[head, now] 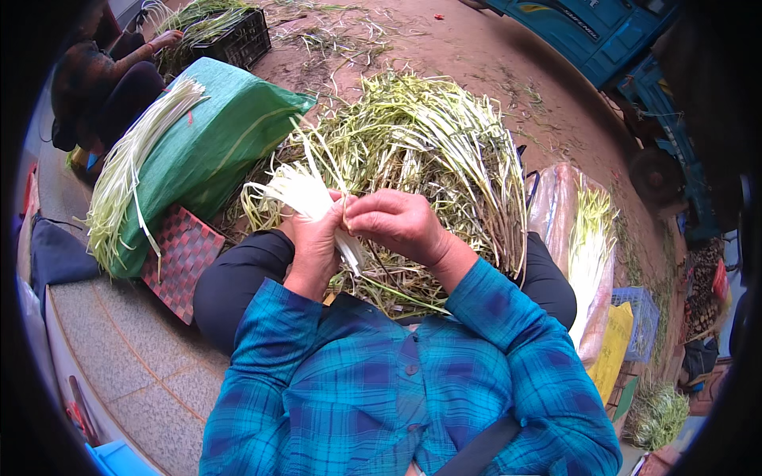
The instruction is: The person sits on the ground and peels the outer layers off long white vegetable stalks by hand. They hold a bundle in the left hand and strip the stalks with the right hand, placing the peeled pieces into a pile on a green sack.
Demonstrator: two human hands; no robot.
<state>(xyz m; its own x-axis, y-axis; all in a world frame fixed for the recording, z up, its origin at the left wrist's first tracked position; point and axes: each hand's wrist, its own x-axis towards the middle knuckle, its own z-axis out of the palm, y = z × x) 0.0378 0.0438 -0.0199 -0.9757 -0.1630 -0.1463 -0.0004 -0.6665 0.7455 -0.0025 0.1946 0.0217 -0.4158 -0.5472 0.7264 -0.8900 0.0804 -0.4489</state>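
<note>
My left hand (315,247) is closed around a bundle of white, chive-like stalks (300,187), its cut ends poking out below the fist. Close against it, the fingertips of my right hand (402,223) pinch a thin pale-yellow strand (327,154) at the side of the bundle. Between my knees, beneath both hands, lies a large heap of untrimmed green and yellow stalks (440,137) with brown, dry matter among them. What my fingers cover at the pinch is hidden.
Trimmed white stalks (146,154) lie over a green woven sack (208,143) at left, beside a red-black woven mat (181,256). Another bundle (589,250) rests on a pale sack at right. A person (95,89) sits by a black crate (238,41); a blue vehicle (583,35) stands beyond.
</note>
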